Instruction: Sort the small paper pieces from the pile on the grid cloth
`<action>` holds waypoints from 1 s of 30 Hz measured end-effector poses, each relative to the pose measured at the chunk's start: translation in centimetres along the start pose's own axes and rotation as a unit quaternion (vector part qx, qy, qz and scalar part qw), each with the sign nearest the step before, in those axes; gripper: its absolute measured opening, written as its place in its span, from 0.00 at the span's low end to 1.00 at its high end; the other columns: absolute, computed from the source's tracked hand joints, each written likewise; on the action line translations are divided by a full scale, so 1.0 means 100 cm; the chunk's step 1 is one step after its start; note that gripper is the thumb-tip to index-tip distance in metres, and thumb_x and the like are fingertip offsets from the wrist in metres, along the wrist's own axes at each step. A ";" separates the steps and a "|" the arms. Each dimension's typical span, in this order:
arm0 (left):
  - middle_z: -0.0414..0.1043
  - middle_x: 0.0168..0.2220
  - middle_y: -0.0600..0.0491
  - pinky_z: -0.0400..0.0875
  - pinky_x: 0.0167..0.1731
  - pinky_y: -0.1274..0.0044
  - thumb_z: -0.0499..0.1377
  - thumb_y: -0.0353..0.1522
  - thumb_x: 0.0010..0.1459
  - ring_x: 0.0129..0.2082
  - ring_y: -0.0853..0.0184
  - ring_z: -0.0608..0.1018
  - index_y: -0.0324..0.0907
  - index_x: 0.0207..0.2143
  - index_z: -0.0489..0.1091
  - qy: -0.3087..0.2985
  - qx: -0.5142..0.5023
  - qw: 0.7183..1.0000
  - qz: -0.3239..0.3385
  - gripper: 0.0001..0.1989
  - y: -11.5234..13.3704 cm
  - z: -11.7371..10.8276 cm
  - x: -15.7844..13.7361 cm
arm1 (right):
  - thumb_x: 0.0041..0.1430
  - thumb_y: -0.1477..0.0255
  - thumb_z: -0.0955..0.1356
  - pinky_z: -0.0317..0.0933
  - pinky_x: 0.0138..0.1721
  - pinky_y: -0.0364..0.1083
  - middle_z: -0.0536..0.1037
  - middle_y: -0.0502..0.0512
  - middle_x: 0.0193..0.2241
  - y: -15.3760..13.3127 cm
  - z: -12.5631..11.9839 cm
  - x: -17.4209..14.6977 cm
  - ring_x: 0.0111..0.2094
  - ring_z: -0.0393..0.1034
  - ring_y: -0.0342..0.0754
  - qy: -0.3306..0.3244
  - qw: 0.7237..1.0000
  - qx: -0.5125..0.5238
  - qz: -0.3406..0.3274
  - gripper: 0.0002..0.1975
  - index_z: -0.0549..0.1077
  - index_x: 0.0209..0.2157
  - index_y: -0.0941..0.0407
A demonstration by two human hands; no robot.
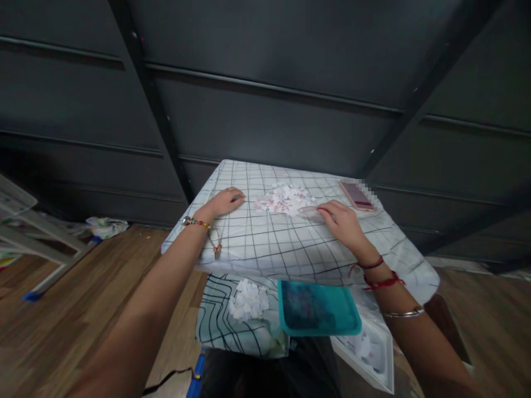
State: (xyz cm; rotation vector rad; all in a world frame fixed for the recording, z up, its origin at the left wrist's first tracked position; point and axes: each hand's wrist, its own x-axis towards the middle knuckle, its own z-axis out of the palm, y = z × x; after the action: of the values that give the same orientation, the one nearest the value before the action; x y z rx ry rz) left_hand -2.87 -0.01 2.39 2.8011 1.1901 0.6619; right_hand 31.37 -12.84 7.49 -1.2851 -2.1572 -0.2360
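Head view: I see the right hand [341, 220] pinching a clear, pinkish piece [307, 210] at the right edge of the white scraps [288, 198] on the cloth-covered worktop [257, 235]. The left hand [225, 202] rests left of the scraps; I can't tell whether it grips anything. A phone [355, 195] lies near the right hand.

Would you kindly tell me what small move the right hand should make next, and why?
Perhaps the right hand should ease the translucent item it holds slightly into the white scraps, since that item's far end appears right at their edge.
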 end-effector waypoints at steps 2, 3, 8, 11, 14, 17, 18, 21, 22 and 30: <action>0.68 0.44 0.48 0.62 0.49 0.73 0.46 0.37 0.59 0.45 0.64 0.69 0.38 0.41 0.69 0.013 0.017 1.000 0.004 0.17 0.002 0.003 0.001 | 0.59 0.72 0.59 0.60 0.39 0.47 0.74 0.58 0.32 0.020 0.004 0.001 0.36 0.67 0.49 0.031 0.999 -0.005 0.028 0.12 0.72 0.34 0.59; 0.67 0.45 0.47 0.62 0.49 0.72 0.46 0.37 0.59 0.47 0.64 0.68 0.38 0.41 0.69 0.023 0.028 0.999 0.002 0.17 0.004 0.004 0.002 | 0.59 0.72 0.59 0.60 0.39 0.47 0.74 0.58 0.33 0.027 0.007 0.003 0.36 0.67 0.49 0.039 0.999 -0.005 0.035 0.12 0.72 0.35 0.59; 0.61 0.51 0.42 0.61 0.48 0.63 0.47 0.35 0.59 0.50 0.56 0.65 0.37 0.43 0.67 0.061 0.086 0.994 0.006 0.16 0.027 0.005 0.006 | 0.60 0.73 0.58 0.60 0.40 0.46 0.75 0.58 0.34 0.049 0.014 0.012 0.37 0.68 0.48 0.018 0.999 -0.024 0.039 0.12 0.72 0.36 0.59; 0.57 0.54 0.43 0.58 0.50 0.62 0.46 0.35 0.61 0.53 0.56 0.62 0.39 0.47 0.65 0.066 0.127 0.989 0.050 0.16 0.050 -0.001 0.011 | 0.60 0.75 0.59 0.59 0.41 0.45 0.75 0.58 0.34 0.061 0.010 0.014 0.38 0.68 0.48 -0.019 0.996 -0.066 0.061 0.12 0.73 0.36 0.59; 0.52 0.59 0.48 0.54 0.54 0.63 0.46 0.36 0.61 0.58 0.58 0.56 0.43 0.52 0.59 0.018 0.098 0.983 0.153 0.18 0.080 -0.005 0.020 | 0.59 0.77 0.59 0.58 0.41 0.44 0.76 0.58 0.34 0.075 0.002 0.008 0.38 0.68 0.47 -0.071 0.988 -0.109 0.088 0.12 0.73 0.37 0.59; 0.46 0.61 0.50 0.50 0.57 0.65 0.48 0.40 0.61 0.60 0.59 0.52 0.46 0.57 0.52 -0.076 0.049 0.960 0.267 0.23 0.116 -0.005 0.029 | 0.59 0.77 0.60 0.58 0.40 0.43 0.76 0.59 0.33 0.083 -0.002 0.000 0.38 0.68 0.47 -0.101 0.983 -0.120 0.094 0.11 0.73 0.35 0.60; 0.45 0.62 0.50 0.49 0.57 0.66 0.48 0.40 0.61 0.60 0.59 0.51 0.46 0.58 0.50 -0.099 0.032 0.952 0.289 0.24 0.127 -0.004 0.030 | 0.59 0.77 0.60 0.58 0.40 0.43 0.76 0.59 0.33 0.083 -0.003 -0.003 0.38 0.68 0.46 -0.106 0.983 -0.119 0.092 0.10 0.73 0.35 0.60; 0.40 0.63 0.48 0.48 0.58 0.68 0.47 0.42 0.61 0.61 0.61 0.48 0.44 0.61 0.42 -0.148 -0.015 0.941 0.303 0.29 0.155 0.002 0.029 | 0.59 0.76 0.60 0.57 0.39 0.42 0.76 0.58 0.33 0.080 -0.001 -0.009 0.37 0.68 0.45 -0.128 0.983 -0.109 0.077 0.10 0.73 0.35 0.60; 0.38 0.63 0.46 0.48 0.58 0.68 0.47 0.43 0.61 0.61 0.60 0.47 0.42 0.61 0.40 -0.163 -0.027 0.941 0.296 0.31 0.161 0.004 0.027 | 0.59 0.75 0.60 0.57 0.39 0.41 0.76 0.57 0.33 0.077 -0.001 -0.011 0.37 0.68 0.44 -0.135 0.983 -0.105 0.070 0.10 0.73 0.35 0.60; 0.38 0.63 0.46 0.44 0.58 0.66 0.45 0.45 0.61 0.61 0.59 0.49 0.44 0.61 0.42 -0.205 -0.034 0.938 0.277 0.30 0.166 0.016 0.014 | 0.61 0.73 0.59 0.56 0.41 0.42 0.75 0.58 0.35 0.059 -0.004 0.002 0.38 0.68 0.45 -0.140 0.987 -0.069 0.023 0.13 0.73 0.37 0.60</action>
State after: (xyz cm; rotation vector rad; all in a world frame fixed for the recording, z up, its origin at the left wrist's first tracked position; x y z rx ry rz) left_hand 9.94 -10.54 4.57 2.9998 0.2992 0.0943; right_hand 36.47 -9.81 7.08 -1.5222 -2.3763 -0.1970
